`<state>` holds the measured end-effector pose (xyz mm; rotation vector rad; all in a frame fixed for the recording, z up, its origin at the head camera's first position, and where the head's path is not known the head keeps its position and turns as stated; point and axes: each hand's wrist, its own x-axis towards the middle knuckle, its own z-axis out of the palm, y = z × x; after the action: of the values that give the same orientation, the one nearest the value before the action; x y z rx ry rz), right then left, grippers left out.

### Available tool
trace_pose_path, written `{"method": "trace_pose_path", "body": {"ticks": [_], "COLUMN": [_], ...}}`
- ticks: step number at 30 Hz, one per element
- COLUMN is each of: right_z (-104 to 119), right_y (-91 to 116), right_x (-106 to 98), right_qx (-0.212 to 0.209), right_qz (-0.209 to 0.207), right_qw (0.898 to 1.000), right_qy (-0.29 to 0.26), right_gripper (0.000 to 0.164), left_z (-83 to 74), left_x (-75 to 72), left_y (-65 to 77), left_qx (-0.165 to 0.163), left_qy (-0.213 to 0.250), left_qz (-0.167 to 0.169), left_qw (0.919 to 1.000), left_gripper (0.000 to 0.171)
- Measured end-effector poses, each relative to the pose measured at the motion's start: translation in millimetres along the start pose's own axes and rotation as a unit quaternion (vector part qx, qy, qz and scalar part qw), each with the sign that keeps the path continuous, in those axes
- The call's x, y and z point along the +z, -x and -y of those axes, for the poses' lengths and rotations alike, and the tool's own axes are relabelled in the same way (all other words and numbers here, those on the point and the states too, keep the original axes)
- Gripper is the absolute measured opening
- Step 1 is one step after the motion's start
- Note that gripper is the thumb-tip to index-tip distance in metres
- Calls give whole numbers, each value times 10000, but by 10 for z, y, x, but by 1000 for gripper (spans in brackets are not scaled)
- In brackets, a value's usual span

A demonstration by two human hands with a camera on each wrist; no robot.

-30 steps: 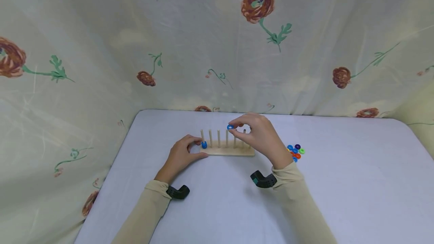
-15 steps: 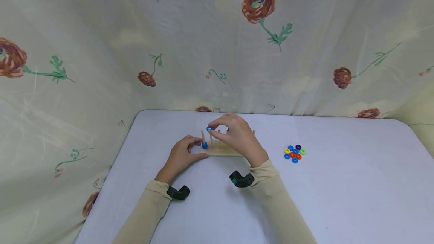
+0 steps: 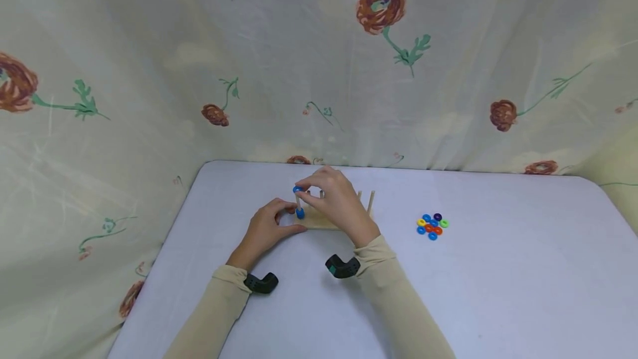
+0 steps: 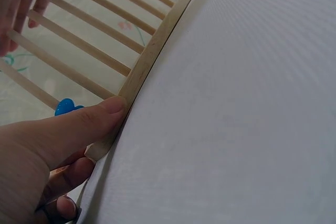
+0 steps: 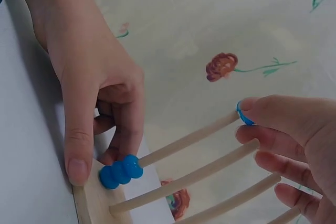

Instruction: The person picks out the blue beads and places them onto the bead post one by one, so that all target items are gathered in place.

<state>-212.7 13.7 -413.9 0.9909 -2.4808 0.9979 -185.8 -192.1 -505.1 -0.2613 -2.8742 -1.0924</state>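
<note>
A wooden peg rack (image 3: 319, 222) with a row of upright pegs stands on the table. My left hand (image 3: 269, 229) grips its left end, thumb along the front edge of the base (image 4: 144, 61). On the leftmost peg several blue rings (image 5: 122, 171) sit stacked at the bottom. Between thumb and forefinger my right hand (image 3: 335, 195) pinches another blue ring (image 5: 244, 114) at the tip of that same peg. Whether the peg's tip is through this ring I cannot tell. In the head view the right hand covers part of the middle pegs.
Right of the rack lies a loose cluster of rings (image 3: 429, 228) in blue, orange, yellow, green and dark purple. The white-covered table (image 3: 523, 270) reaches back to a flowered curtain (image 3: 279, 71).
My right hand has carried the blue ring leftward from above the middle pegs to the leftmost peg's tip. The ring cluster has come fully into sight. My left hand has stayed put.
</note>
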Motion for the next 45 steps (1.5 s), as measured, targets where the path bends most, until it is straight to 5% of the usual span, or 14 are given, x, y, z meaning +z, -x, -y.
{"method": "trace_pose_path", "body": {"ticks": [10,20,45], "right_z": [16,-35,-84], "right_y": [6,17,143], "right_x": [23,10,-195], "right_qx": [-15,-31,283], "right_qz": [18,-750,-533], "right_qw": [9998,9970,9980], "right_qy": [204,196,198], "right_gripper": [20,36,28], "left_z": [-1,-26,18], "left_x": [-11,-11,26], "left_y": [-1,-11,-22], "left_qx": [4,-24,-21], "left_qy": [-31,14,35], "left_qz": [10,33,-82], "left_qw": [10000,10000,10000], "left_gripper": [54,55,56]}}
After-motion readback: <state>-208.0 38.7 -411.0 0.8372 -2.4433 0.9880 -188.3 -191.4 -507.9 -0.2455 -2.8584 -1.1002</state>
